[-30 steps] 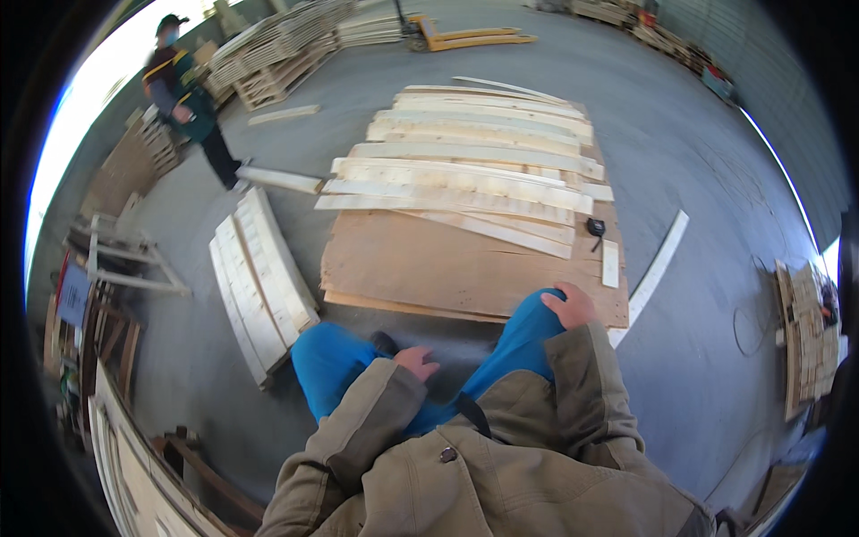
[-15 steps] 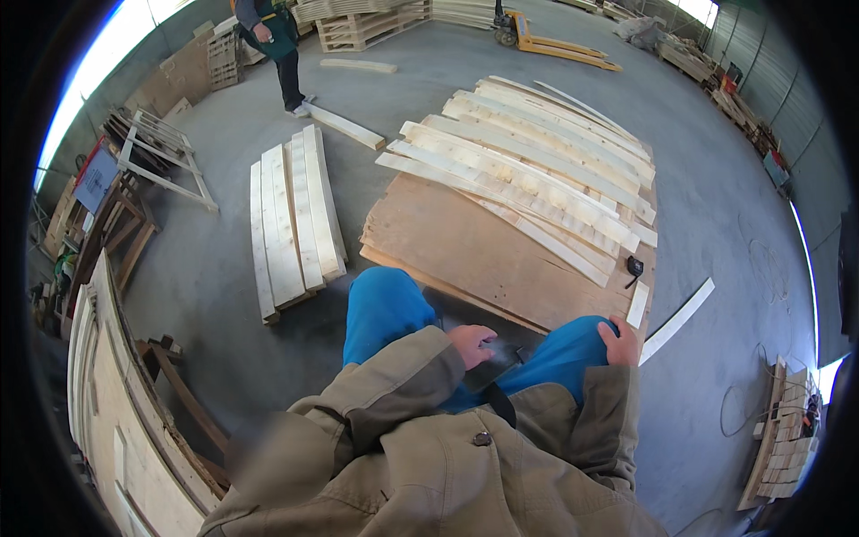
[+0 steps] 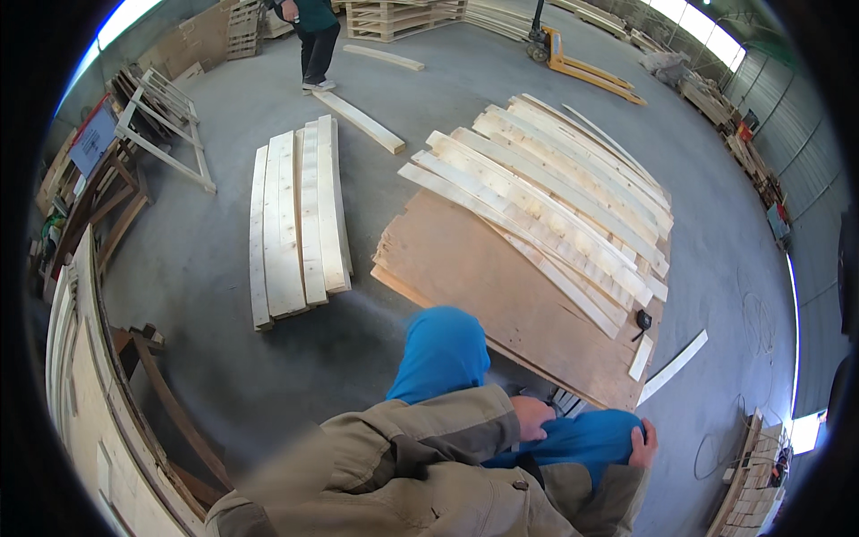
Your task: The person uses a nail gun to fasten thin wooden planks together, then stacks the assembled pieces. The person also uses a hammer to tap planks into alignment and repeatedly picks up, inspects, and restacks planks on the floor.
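My left hand (image 3: 534,418) hangs between my knees, next to the blue trousers (image 3: 447,353); its fingers are mostly hidden. On my right knee rests my right hand (image 3: 642,445), fingers apart on the cloth and holding no object. In front of my knees lies a large brown board (image 3: 483,268). Pale wooden planks (image 3: 546,197) cover its far part in overlapping rows. A black tape measure (image 3: 643,319) sits near the board's right edge, beside a short wood offcut (image 3: 640,357).
Left of the board stands a stack of planks (image 3: 284,224). One strip (image 3: 674,367) rests on the floor at right. A person (image 3: 318,45) stands beyond a loose plank (image 3: 362,123). Farther off are pallets (image 3: 394,20) and a yellow pallet jack (image 3: 591,72). Wooden panels (image 3: 98,376) lean at left.
The view has shifted, moving my legs and hands lower and to the right in the picture. My left hand's fingers, spread before, are now mostly hidden. The right hand stays on the knee.
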The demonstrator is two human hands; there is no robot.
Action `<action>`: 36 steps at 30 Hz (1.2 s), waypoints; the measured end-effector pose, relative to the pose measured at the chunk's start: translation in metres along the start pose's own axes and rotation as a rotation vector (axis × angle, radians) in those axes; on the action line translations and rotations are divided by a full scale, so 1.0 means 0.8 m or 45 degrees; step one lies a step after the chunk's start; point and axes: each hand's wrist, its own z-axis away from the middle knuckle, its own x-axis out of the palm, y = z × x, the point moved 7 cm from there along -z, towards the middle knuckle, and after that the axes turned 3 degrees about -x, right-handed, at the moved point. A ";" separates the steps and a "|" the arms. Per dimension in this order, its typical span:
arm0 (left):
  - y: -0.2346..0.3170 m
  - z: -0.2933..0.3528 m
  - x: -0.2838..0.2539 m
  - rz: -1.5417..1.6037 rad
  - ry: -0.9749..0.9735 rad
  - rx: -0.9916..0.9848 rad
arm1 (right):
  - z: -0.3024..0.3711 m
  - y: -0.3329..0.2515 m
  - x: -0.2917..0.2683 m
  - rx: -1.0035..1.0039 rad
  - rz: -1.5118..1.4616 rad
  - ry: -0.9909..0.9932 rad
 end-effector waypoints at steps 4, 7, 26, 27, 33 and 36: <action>0.019 0.006 -0.012 -0.064 -0.070 0.032 | 0.019 0.001 -0.013 0.119 0.120 0.017; 0.032 0.012 -0.012 -0.108 -0.168 0.024 | 0.027 -0.022 -0.023 0.148 0.396 -0.040; -0.088 0.036 -0.019 -0.239 0.025 -0.590 | -0.195 0.017 0.153 0.164 0.399 -0.761; -0.094 0.036 -0.020 -0.241 0.043 -0.619 | -0.189 0.011 0.161 0.082 0.257 -0.785; -0.098 0.010 -0.005 -0.275 -0.038 -0.596 | -0.172 -0.027 0.136 0.023 -0.139 -0.628; -0.088 -0.002 0.003 -0.285 -0.102 -0.544 | -0.161 -0.020 0.122 0.103 -0.002 -0.663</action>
